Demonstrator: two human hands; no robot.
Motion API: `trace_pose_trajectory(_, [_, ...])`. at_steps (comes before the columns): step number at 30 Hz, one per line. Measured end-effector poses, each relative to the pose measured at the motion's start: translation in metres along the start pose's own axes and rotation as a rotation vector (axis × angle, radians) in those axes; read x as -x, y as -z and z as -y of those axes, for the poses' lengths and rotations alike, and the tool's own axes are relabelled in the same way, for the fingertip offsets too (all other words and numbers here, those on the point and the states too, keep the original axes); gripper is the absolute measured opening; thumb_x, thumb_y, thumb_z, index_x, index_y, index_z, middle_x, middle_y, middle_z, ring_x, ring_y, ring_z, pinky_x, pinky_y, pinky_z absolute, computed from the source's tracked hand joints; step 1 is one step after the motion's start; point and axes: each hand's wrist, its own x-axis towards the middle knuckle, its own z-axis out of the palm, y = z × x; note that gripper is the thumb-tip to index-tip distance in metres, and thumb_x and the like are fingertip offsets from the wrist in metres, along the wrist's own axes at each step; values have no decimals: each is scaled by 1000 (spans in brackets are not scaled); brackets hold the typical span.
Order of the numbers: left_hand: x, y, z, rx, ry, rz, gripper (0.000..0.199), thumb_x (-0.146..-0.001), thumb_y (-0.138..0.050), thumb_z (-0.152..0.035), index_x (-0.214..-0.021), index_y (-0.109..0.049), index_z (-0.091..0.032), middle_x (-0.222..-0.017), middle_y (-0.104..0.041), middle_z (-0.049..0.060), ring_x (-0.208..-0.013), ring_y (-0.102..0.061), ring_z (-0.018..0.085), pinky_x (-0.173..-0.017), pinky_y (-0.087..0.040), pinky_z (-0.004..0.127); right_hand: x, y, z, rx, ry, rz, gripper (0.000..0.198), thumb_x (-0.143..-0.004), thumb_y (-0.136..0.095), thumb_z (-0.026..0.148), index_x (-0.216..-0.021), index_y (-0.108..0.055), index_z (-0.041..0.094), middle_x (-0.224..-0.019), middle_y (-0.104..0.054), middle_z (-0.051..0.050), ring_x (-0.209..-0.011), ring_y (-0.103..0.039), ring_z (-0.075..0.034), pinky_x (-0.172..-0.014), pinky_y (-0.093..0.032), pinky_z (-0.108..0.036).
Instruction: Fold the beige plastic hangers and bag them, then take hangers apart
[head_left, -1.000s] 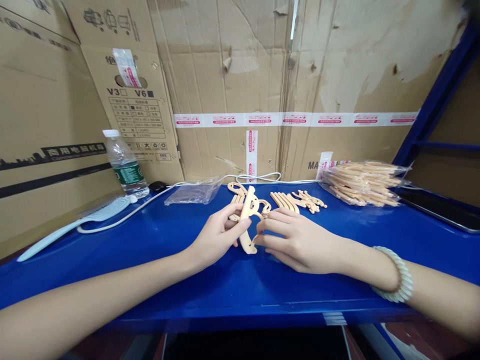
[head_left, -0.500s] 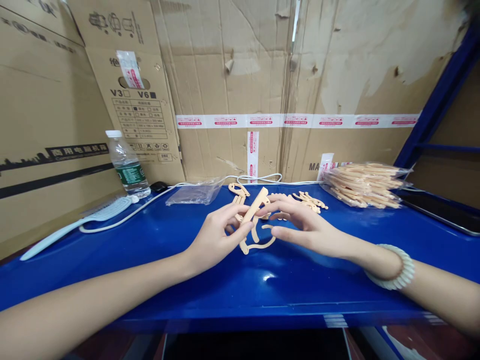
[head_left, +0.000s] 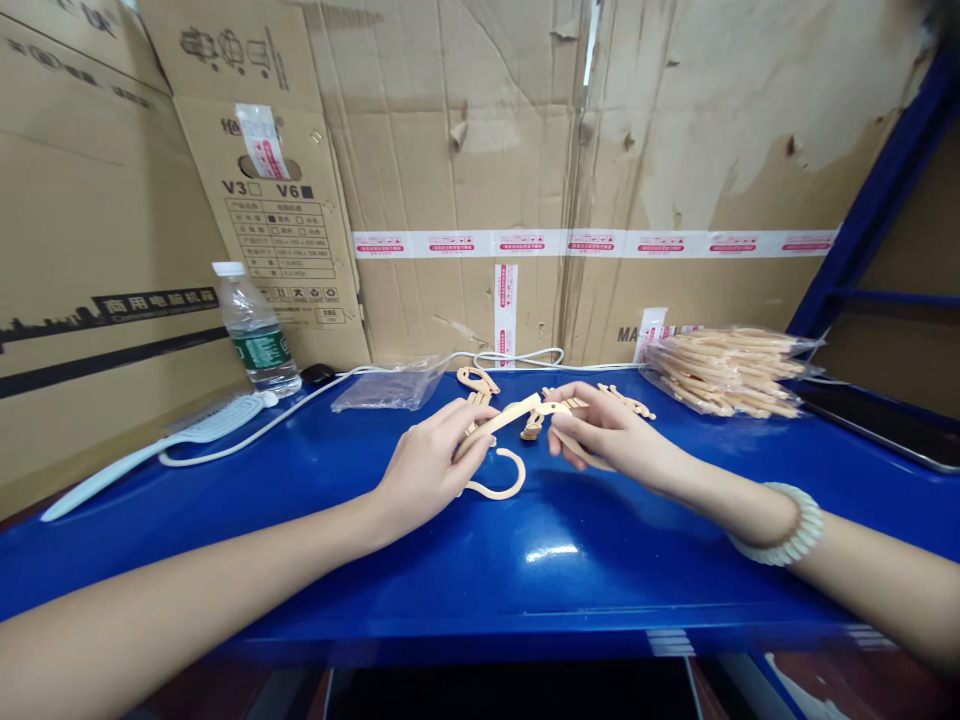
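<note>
Between finger and thumb, my left hand grips a beige folding hanger by one flat arm. Its curved hook points down toward the table, below my left fingers. My right hand is closed on a second beige hanger arm, whose rounded end with a hole meets the tip of the left piece. Whether the two are joined there I cannot tell. Just behind my hands lie more beige hanger pieces, partly hidden by my fingers.
Several loose beige parts lie behind my right hand. A plastic-wrapped stack of beige parts and a dark tablet-like device are at the right. A water bottle, pale blue hairbrush, clear bag and white cable sit left.
My right hand has closed on a hanger arm and brought it against the left piece. The left piece has tilted flatter, and the hook has swung slightly left.
</note>
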Motion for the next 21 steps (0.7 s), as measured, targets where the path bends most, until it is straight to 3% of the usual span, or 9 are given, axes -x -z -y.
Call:
trace_pose_trajectory(3, [1, 0, 1, -103, -112, 19, 26, -96, -44, -24, -118, -58, -21, -107, -66, 7, -92, -64, 18, -74, -49, 27, 1, -3, -3, 0, -41, 181, 40, -90, -49, 56, -94, -47, 16, -65, -60, 1, -44, -44, -6, -43, -34, -20])
trace_pose_trajectory(5, [2, 1, 1, -174, -195, 55, 28, -98, -41, -26, -120, -57, -20, -112, -67, 8, -93, -66, 19, -76, -51, 28, 4, -6, -1, -24, -87, 272, 42, -90, -49, 57, -94, -49, 15, -64, -60, 1, -42, -43, -5, -40, -33, -19])
trace_pose_trajectory(9, [3, 1, 1, -294, -292, 124, 30, -100, -37, -29, -117, -59, -18, -102, -72, 8, -88, -69, 19, -74, -52, 27, 10, -9, 5, -103, -201, 389, 42, -90, -50, 56, -96, -51, 15, -60, -60, 3, -36, -45, -5, -34, -31, -16])
trace_pose_trajectory(12, [4, 2, 1, -390, -364, 155, 33, -101, -32, -29, -109, -62, -16, -87, -72, 8, -78, -69, 18, -63, -49, 24, 10, -8, 6, -166, -262, 411, 39, -92, -49, 54, -96, -53, 15, -53, -59, 4, -31, -44, -6, -30, -30, -15])
trace_pose_trajectory(16, [3, 3, -1, -517, -489, 161, 38, -102, -28, -26, -93, -63, -15, -69, -68, 4, -59, -63, 15, -47, -34, 22, 10, -8, 8, -97, -303, 404, 40, -93, -46, 52, -92, -58, 14, -47, -57, 5, -28, -41, -6, -26, -27, -14])
trace_pose_trajectory(21, [3, 4, -7, -635, -593, 98, 37, -100, -32, -21, -77, -59, -14, -55, -57, 1, -43, -50, 11, -41, -17, 27, 14, -12, 11, 132, -210, 351, 37, -95, -45, 48, -89, -59, 15, -46, -54, 6, -27, -38, -4, -28, -27, -13])
